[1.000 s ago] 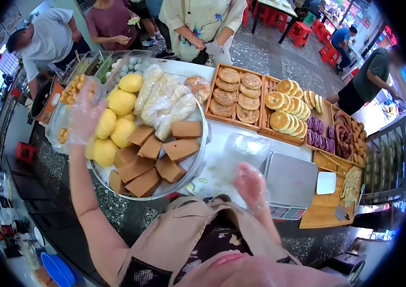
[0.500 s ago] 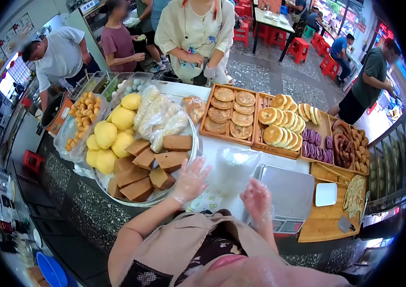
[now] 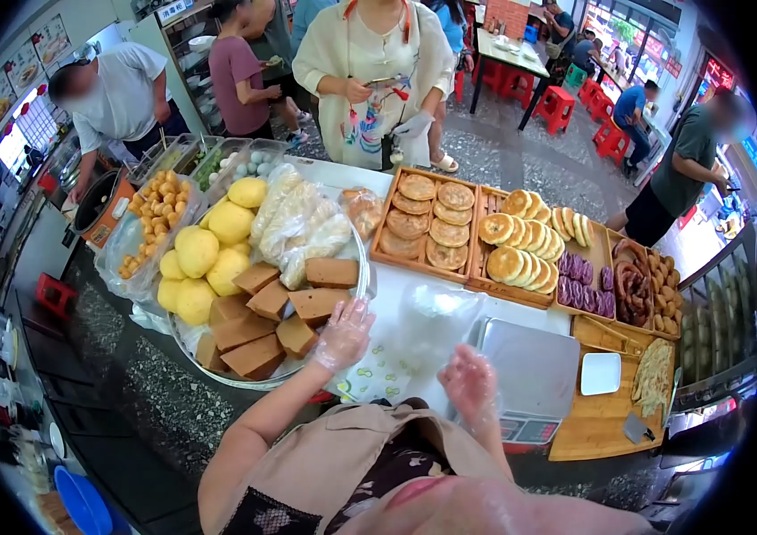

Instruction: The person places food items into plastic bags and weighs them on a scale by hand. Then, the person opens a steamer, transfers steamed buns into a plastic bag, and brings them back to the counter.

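Note:
My left hand (image 3: pixel 344 338), in a clear plastic glove, is at the right edge of the round tray (image 3: pixel 362 283), fingers spread beside the brown cake blocks (image 3: pixel 254 330). Yellow buns (image 3: pixel 203 252) and bagged food (image 3: pixel 300 218) share that tray. My right hand (image 3: pixel 469 382), also gloved, is raised left of the scale (image 3: pixel 528 364) with its fingers curled; whether anything is in them is too small to tell. Between my hands a clear plastic bag (image 3: pixel 436 316) lies on the white counter (image 3: pixel 387 334).
Wooden trays of flat cakes (image 3: pixel 427 218), pale round cakes (image 3: pixel 521 241) and purple rolls (image 3: pixel 585 283) line the far side. A cutting board (image 3: pixel 575 437) bears a white dish (image 3: pixel 600 374). A person (image 3: pixel 374 80) stands across the counter; another (image 3: pixel 129 94) is at the left.
My left hand has come from over the yellow buns to the tray's right edge. My right hand's fingers have curled in. The person opposite now has one hand raised.

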`<state>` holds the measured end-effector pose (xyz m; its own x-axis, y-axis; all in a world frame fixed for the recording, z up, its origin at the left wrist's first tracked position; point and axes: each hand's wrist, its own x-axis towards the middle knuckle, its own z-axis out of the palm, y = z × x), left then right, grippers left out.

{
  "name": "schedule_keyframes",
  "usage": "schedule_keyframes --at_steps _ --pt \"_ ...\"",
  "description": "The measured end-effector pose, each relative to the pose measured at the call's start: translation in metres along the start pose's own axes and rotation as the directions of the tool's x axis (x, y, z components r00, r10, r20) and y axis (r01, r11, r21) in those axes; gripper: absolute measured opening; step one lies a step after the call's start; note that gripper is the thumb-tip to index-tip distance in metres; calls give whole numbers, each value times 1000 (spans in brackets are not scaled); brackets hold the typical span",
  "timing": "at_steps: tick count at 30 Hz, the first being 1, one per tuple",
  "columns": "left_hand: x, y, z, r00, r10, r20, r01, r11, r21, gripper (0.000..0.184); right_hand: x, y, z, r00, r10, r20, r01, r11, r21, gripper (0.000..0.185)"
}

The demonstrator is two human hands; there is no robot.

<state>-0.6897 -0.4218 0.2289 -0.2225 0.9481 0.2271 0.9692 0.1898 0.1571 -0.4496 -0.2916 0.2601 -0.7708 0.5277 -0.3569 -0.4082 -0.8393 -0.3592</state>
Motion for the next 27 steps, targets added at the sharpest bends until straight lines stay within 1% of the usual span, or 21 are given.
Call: schedule_keyframes --at_steps 4,7,10,18,23,27 --pt "2 -1 -1 1000 13 -11 -14 996 -87 40 -1 4 3 1000 -1 8 1 1000 14 20" --pt "4 -1 -3 1000 27 -1 -27 994 -103 38 0 7 2 1000 -2 -17 3 1000 8 19" --pt "3 -4 0 999 48 -7 -49 995 -83 38 2 9 0 999 1 -33 -1 1000 9 18" --pt "2 -4 -2 998 58 -31 -62 991 -116 39 4 12 -3 999 -4 -40 5 1000 21 20" --pt "-1 -4 -1 998 55 -17 -57 989 -136 38 8 11 -5 999 44 -19 -44 999 1 20" --pt "1 -3 -2 997 70 -26 -72 989 -128 36 10 9 2 999 34 8 -35 999 17 19"
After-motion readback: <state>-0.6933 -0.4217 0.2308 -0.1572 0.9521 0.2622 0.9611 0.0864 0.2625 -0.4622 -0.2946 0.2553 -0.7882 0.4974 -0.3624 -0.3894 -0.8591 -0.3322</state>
